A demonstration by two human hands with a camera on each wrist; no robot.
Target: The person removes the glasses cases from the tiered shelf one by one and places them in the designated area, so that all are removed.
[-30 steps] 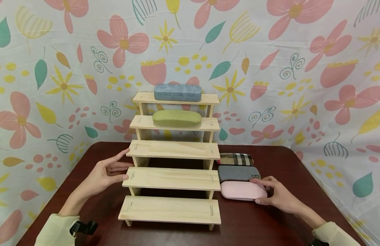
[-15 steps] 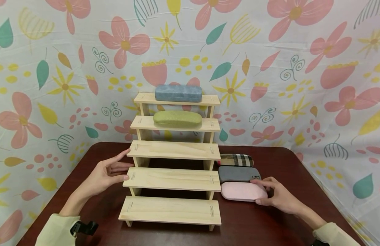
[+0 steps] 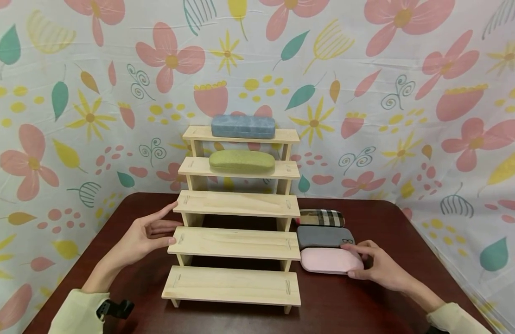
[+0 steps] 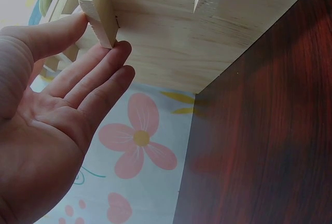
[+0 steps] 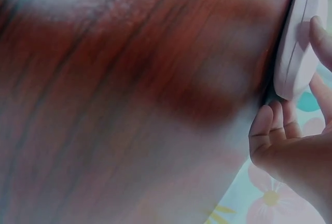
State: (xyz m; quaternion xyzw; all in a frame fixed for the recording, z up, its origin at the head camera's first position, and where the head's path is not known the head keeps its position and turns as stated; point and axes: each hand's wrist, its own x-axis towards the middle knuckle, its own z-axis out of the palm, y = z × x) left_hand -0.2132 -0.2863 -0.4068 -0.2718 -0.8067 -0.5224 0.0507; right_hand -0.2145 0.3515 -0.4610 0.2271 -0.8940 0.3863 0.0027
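Note:
A stepped wooden rack (image 3: 236, 204) stands on the table. My left hand (image 3: 136, 243) is at its left side, fingers fairly straight; the thumb and fingertips touch the ends of the middle boards. In the left wrist view, the left hand (image 4: 57, 110) lies palm up against a board's end. A pink glasses case (image 3: 330, 260) lies flat right of the rack. My right hand (image 3: 378, 264) pinches its right end between thumb and fingers. The right wrist view shows the case (image 5: 298, 47) edge-on, with the right hand (image 5: 295, 141) around its end.
Behind the pink case lie a grey glasses case (image 3: 324, 236) and a plaid case (image 3: 321, 217). A green glasses case (image 3: 242, 161) sits on the second board from the top, and a blue case (image 3: 243, 126) on the top board. A flowered cloth (image 3: 257, 55) hangs behind the table (image 3: 136, 311).
The head view has shifted very slightly. Both hands, the rack and the cases stay in the same places relative to one another.

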